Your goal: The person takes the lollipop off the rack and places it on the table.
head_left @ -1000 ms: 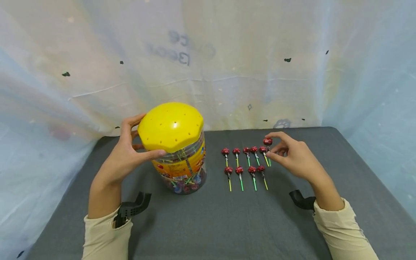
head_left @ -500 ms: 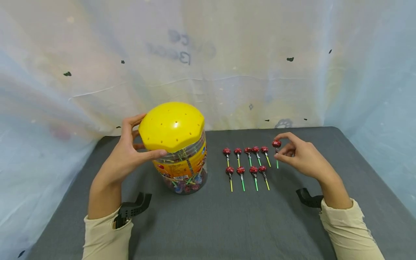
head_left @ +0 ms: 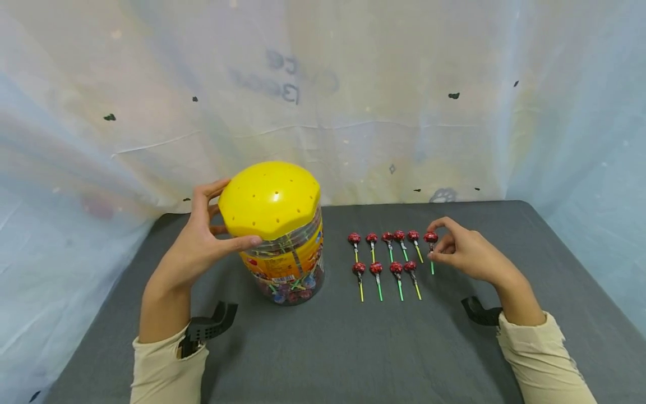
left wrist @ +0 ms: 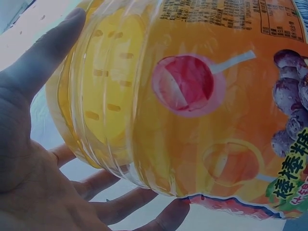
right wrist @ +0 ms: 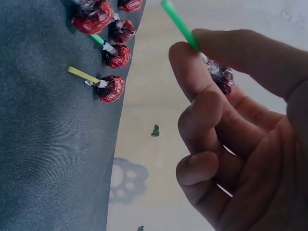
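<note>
A clear plastic lollipop jar (head_left: 282, 262) with an orange label and a domed yellow lid (head_left: 270, 199) stands tilted in the head view. My left hand (head_left: 194, 241) grips it at the lid and neck, thumb in front and fingers behind. In the left wrist view the thumb (left wrist: 53, 48) lies along the lid's edge. My right hand (head_left: 466, 249) pinches a red-wrapped lollipop (head_left: 431, 238) by its green stick (right wrist: 179, 23), head up, at the right end of the far row. Several similar lollipops (head_left: 396, 268) lie in two rows left of it.
Dark grey cloth covers the table (head_left: 323, 348). A pale printed curtain (head_left: 353, 112) hangs along the back edge and both sides. The jar stands close to the left of the lollipop rows.
My right hand has carried its lollipop right, away from the far row's other lollipops, then lowered it toward the table. The left hand keeps its hold on the jar.
</note>
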`<state>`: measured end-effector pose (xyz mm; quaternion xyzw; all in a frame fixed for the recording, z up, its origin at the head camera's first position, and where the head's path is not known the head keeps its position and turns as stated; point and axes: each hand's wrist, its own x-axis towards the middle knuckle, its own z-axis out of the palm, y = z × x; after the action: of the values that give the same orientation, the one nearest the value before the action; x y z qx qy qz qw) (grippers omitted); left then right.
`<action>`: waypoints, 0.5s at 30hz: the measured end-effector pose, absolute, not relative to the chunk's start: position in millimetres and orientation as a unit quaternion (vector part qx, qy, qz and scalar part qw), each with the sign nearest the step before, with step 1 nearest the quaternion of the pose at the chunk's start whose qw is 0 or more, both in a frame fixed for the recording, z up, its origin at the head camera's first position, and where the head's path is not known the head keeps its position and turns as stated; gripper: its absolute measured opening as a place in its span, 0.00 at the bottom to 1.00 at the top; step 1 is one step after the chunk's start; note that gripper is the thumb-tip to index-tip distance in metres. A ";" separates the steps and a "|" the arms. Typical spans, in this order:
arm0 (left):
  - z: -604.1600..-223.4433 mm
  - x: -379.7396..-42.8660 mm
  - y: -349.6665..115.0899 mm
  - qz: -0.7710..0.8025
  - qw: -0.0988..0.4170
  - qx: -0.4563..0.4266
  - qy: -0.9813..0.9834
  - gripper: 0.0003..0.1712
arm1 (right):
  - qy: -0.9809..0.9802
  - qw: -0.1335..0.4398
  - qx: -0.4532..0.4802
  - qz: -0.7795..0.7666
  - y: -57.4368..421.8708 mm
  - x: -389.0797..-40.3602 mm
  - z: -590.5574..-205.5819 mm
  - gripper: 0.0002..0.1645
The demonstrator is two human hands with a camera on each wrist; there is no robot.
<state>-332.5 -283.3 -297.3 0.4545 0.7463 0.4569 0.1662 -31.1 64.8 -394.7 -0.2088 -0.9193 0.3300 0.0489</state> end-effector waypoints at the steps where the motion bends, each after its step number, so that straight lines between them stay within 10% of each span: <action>1: -297.4 -332.3 -283.2 0.458 0.167 0.454 0.746 0.56 | -0.920 0.047 -0.207 0.331 65.2 -30.9 -395.7 0.29; 15: -297.3 -332.8 -283.0 0.456 0.162 0.458 0.746 0.57 | -0.920 0.018 -0.200 0.337 68.2 -32.3 -402.9 0.30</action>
<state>-332.8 -283.0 -297.3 0.4577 0.7460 0.4559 0.1616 -32.3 68.2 -402.9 -0.1998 -0.9200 0.3365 0.0180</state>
